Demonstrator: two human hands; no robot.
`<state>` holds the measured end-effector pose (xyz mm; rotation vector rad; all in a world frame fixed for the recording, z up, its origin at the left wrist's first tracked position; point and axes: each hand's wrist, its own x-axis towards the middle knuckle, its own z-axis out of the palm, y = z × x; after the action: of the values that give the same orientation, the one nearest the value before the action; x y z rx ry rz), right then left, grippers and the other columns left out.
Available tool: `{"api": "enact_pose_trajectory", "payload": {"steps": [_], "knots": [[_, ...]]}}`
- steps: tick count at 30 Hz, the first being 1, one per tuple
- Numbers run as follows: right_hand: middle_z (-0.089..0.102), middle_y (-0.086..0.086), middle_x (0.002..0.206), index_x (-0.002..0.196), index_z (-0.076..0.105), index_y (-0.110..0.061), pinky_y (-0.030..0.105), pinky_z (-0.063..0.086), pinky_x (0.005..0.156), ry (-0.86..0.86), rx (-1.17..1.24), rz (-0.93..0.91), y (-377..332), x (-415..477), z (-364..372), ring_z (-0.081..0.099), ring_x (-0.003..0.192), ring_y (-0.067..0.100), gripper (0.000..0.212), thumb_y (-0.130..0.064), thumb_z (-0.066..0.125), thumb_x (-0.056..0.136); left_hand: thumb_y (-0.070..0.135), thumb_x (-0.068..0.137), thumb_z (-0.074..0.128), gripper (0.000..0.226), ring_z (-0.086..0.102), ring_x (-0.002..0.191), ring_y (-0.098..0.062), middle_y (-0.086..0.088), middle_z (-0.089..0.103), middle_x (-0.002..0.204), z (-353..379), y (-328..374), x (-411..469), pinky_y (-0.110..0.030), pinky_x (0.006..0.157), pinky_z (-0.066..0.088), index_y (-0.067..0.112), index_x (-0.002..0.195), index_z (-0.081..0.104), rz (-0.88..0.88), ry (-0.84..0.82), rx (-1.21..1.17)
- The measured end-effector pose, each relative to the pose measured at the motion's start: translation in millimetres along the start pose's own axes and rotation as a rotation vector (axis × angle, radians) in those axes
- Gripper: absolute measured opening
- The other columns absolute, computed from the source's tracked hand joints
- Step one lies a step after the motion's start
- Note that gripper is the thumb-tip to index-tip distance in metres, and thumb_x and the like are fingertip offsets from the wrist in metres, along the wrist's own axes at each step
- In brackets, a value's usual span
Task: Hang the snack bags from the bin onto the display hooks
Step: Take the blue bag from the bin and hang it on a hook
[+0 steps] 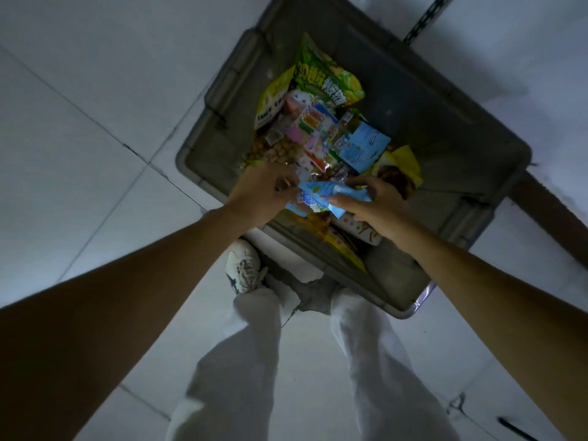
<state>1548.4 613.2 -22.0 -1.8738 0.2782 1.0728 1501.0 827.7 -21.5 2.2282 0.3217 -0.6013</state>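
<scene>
Filling the grey bin, loose snack bags look light, crinkly and slippery, best pinched by the top seam. At the bin's far end a green bag has partly legible print; a yellow bag beside it reads "TANEW". At its near edge, left hand and right hand pinch a blue bag.

floor: pale tiles w/ dark grout lines | on it: grey bin we see set at an angle | our white shoe just beside bin's near edge
</scene>
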Motion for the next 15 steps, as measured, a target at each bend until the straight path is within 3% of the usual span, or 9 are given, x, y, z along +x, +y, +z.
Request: {"api": "enact_pose_trajectory", "payload": {"steps": [4,7,9,11,15], "knots": [[0.062,0.001,0.115,0.128,0.048,-0.016,0.029,0.059,0.082,0.058,0.157,0.017,-26.5,-25.6,11.7,0.066,0.101,0.016,0.055,-0.023,0.079,0.082,0.019,0.089,0.068,0.010,0.058,0.075,-0.011,0.004,0.063,0.079,-29.6,6.2,-22.6,-0.020,0.062,0.036,0.012,0.094,0.073,-0.054,0.022,-0.087],[0.061,-0.002,0.116,0.132,0.041,-0.022,0.035,0.057,0.090,0.086,0.301,0.017,-43.8,-44.4,19.2,0.065,0.103,0.017,0.062,-0.020,0.078,0.083,0.015,0.088,0.069,0.004,0.050,0.062,-0.006,0.006,0.058,0.069,-49.0,13.6,-36.0,-0.015,0.054,0.033,0.011,0.088,0.069,-0.086,-0.080,-0.178],[0.063,0.001,0.124,0.138,0.041,-0.018,0.041,0.055,0.094,0.101,0.438,0.011,-53.2,-55.5,23.5,0.065,0.110,0.019,0.069,-0.019,0.079,0.082,0.012,0.087,0.069,0.004,0.052,0.063,-0.007,0.003,0.060,0.072,-62.3,19.5,-44.8,-0.014,0.052,0.037,0.009,0.088,0.067,-0.144,-0.117,-0.305],[0.062,0.005,0.130,0.136,0.045,-0.020,0.043,0.054,0.094,0.097,0.467,0.021,-59.5,-70.5,29.0,0.065,0.113,0.022,0.064,-0.026,0.079,0.082,0.010,0.087,0.068,0.005,0.057,0.069,-0.010,-0.005,0.064,0.080,-77.2,25.7,-55.9,-0.012,0.055,0.042,0.007,0.089,0.067,-0.148,-0.161,-0.383],[0.066,0.005,0.120,0.126,0.055,-0.021,0.041,0.057,0.091,0.032,0.452,0.099,-70.2,-121.8,39.4,0.069,0.102,0.023,0.047,-0.033,0.076,0.085,0.014,0.090,0.065,0.008,0.061,0.078,-0.016,-0.011,0.066,0.089,-109.3,46.1,-86.0,-0.019,0.061,0.047,0.007,0.092,0.067,-0.149,-0.301,-0.399]]}}
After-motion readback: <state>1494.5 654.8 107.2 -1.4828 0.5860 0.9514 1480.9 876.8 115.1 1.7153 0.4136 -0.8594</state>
